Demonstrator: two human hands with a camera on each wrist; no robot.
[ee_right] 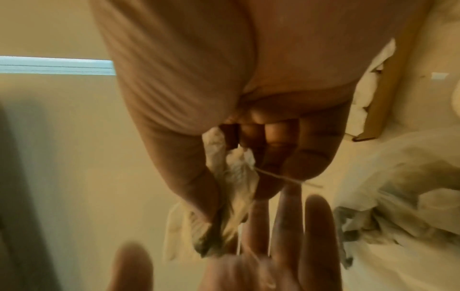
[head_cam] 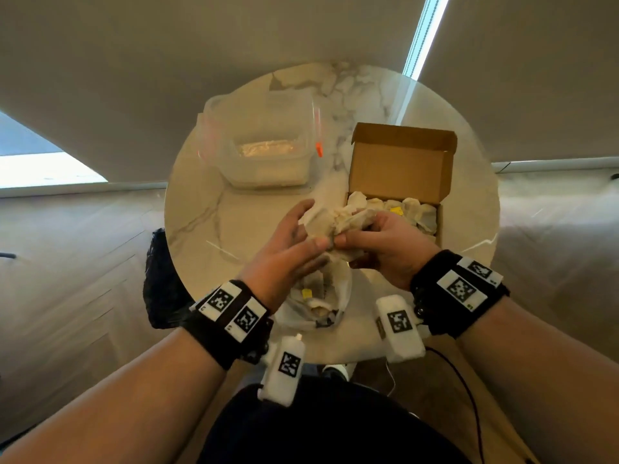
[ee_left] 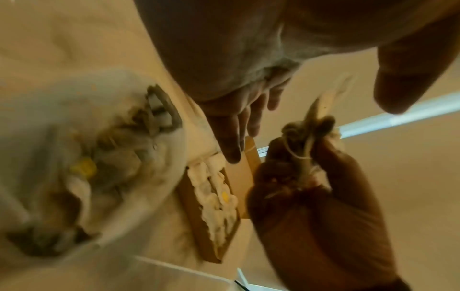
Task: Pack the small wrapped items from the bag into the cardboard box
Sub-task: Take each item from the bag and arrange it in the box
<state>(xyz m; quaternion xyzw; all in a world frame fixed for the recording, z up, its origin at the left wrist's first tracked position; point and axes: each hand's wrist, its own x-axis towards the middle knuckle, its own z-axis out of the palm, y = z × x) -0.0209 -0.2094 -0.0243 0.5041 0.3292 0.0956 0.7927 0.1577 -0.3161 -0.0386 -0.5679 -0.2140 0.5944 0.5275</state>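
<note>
A clump of small paper-wrapped items with strings [head_cam: 335,219] hangs above the round table, just left of the cardboard box [head_cam: 439,226]. My right hand [head_cam: 360,229] grips the clump, its fingers curled round it [ee_right: 236,181]. My left hand [head_cam: 303,229] lies against the clump's left side with straight fingers [ee_left: 236,128]. The box stands with its lid up and holds several wrapped items [head_cam: 412,209], one with a yellow tag. Below my hands the white plastic bag [head_cam: 338,296] lies with its mouth gaping, more wrapped items inside [ee_left: 87,157].
A clear plastic tub inside a zip bag [head_cam: 268,152] stands at the table's back left, its orange slider [head_cam: 319,149] toward the box. A black bag [head_cam: 160,279] hangs at the marble table's [head_cam: 217,229] left edge. The floor lies all around.
</note>
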